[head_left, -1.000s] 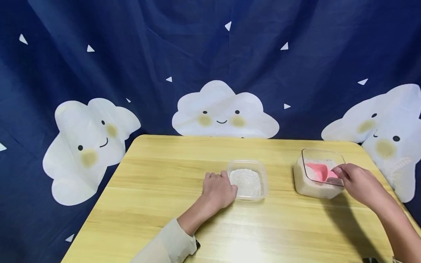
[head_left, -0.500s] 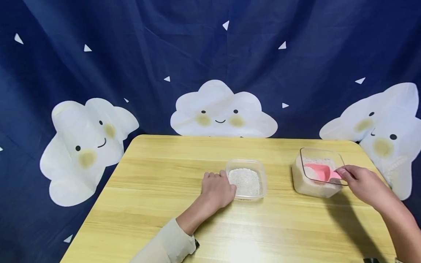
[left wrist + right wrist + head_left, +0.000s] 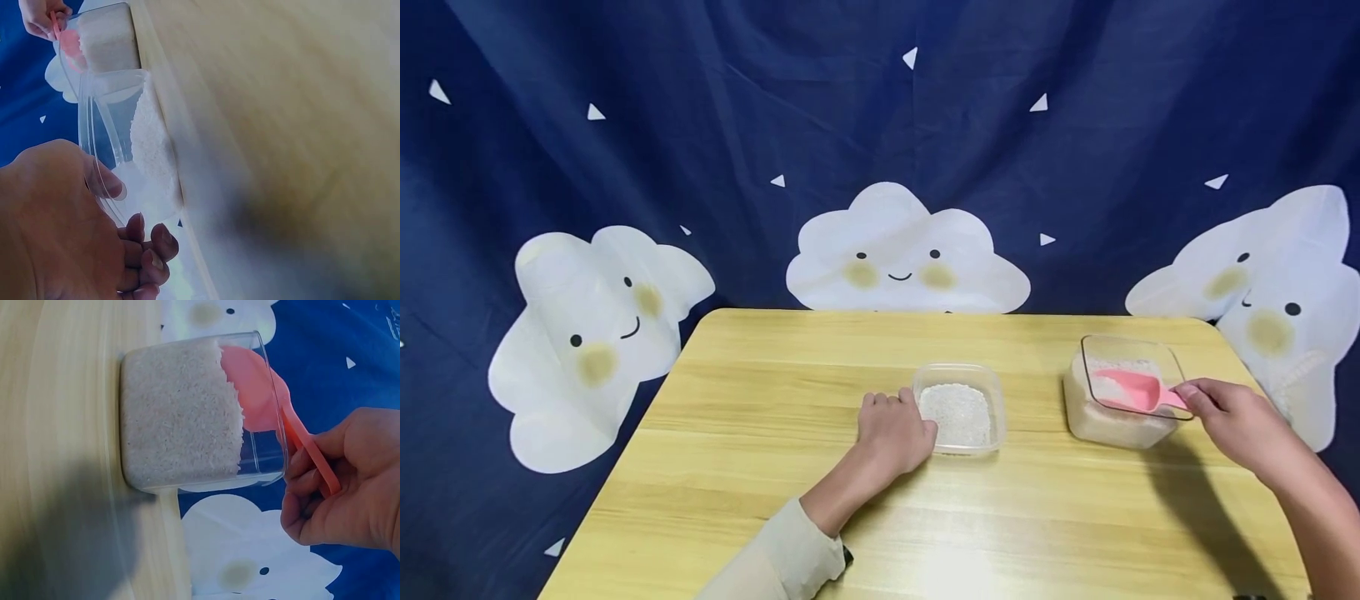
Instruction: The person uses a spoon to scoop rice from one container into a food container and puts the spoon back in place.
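My left hand (image 3: 895, 432) holds the near left corner of a small clear plastic container (image 3: 998, 408). Its thumb and bent fingers (image 3: 159, 240) lie against the wall in the left wrist view. White rice (image 3: 957, 414) covers the container's bottom. At the right, my right hand (image 3: 1243, 421) grips the handle of a pink scoop (image 3: 1138, 392). The scoop's bowl lies within the rim of a larger clear container (image 3: 1093, 423), with some rice in it. In the right wrist view, rice (image 3: 181, 415) fills much of this larger container, and the bowl touches the rice's surface.
Both containers stand on a light wooden table (image 3: 790, 350), with a gap between them. Behind the table hangs a dark blue curtain (image 3: 722, 150) printed with white clouds. A long shadow of the right arm falls across the table's right side.
The scoop has shifted slightly up and right, showing more of its handle inside the large container. My left hand stays at the small container; the whole head view has drifted slightly.
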Available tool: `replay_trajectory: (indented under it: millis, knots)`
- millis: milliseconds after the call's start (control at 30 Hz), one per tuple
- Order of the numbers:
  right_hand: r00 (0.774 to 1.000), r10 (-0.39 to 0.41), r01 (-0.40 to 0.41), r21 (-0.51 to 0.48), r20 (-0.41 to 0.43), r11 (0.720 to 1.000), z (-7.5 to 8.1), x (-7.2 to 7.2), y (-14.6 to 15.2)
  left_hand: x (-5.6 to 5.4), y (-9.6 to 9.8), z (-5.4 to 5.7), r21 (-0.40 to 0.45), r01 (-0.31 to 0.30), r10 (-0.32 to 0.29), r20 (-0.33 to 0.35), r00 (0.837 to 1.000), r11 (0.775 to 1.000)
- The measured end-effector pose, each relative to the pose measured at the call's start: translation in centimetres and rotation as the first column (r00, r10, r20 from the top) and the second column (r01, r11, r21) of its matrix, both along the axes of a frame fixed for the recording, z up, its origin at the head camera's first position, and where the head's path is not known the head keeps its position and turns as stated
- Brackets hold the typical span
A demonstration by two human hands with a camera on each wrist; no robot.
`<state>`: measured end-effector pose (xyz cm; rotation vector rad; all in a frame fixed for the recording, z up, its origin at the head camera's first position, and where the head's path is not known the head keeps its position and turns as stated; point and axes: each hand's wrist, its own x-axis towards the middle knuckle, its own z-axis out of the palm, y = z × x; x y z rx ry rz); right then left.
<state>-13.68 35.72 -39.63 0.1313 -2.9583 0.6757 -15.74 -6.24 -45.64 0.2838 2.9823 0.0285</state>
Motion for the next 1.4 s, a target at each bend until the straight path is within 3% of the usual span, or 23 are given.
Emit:
replay_trajectory:
  millis: [567, 867, 1400]
  knots:
    - [0.994, -0.062, 0.075, -0.142, 0.090, 0.987, -0.17, 0.43, 0.13, -0.12, -0.18, -0.02, 0.012, -0.005, 0.006, -0.017, 1.000, 1.000]
    - [0.987, -0.097, 0.117, -0.164, 0.126, 0.979, -0.15, 0.59, 0.05, -0.09, -0.20, 0.07, 0.014, -0.006, 0.007, -0.016, 1.000, 1.000]
    - [0.988, -0.077, 0.114, -0.297, 0.133, 0.948, 0.01, 0.85, -0.16, 0.01, -0.09, -0.01, 0.009, -0.010, 0.010, -0.012, 1.000, 1.000]
